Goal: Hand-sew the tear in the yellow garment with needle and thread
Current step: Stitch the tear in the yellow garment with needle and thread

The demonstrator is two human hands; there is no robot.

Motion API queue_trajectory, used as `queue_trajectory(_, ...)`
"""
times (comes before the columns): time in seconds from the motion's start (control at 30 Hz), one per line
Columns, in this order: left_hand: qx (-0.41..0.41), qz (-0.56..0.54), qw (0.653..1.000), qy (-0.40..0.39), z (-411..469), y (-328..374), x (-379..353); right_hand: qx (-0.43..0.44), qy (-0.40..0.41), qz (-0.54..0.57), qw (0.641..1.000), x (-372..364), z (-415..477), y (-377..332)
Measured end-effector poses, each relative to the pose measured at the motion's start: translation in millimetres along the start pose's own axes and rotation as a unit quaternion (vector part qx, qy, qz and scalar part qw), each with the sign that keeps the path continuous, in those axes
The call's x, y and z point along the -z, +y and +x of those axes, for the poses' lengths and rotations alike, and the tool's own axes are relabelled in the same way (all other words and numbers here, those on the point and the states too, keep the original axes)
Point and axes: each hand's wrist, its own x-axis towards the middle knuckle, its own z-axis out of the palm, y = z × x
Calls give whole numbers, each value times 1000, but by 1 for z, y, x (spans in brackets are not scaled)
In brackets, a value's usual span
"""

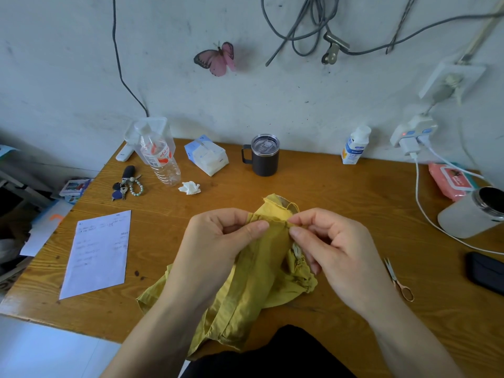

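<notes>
The yellow garment (253,271) lies bunched on the wooden table (341,186) at the near edge, its top fold lifted between both hands. The left hand (218,238) pinches that fold with thumb and fingers; the right hand (335,246), at 3 o'clock of it, pinches the seam, needle too small to see. Small scissors (396,279) lie at 3 o'clock, apart

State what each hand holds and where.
Both hands pinch the yellow garment at its top hem: left hand left of the seam, right hand right. No needle can be made out.
</notes>
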Motion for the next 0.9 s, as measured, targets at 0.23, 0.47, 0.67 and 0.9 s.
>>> queue_trajectory(0.23,10,-25,1000,-8,1,0,0,5,5,-13,1000,0,0,-2)
queue_trajectory(0.47,2,-12,1000,-3,2,-2,-3,9,3,-23,1000,-3,-1,-4)
queue_trajectory(0.67,11,3,1000,-21,3,-3,0,-1,-13,14,1000,-1,-1,-3)
queue_trajectory(0.9,46,-17,996,-73,5,-3,2,-53,-71,142,986,4,1,2)
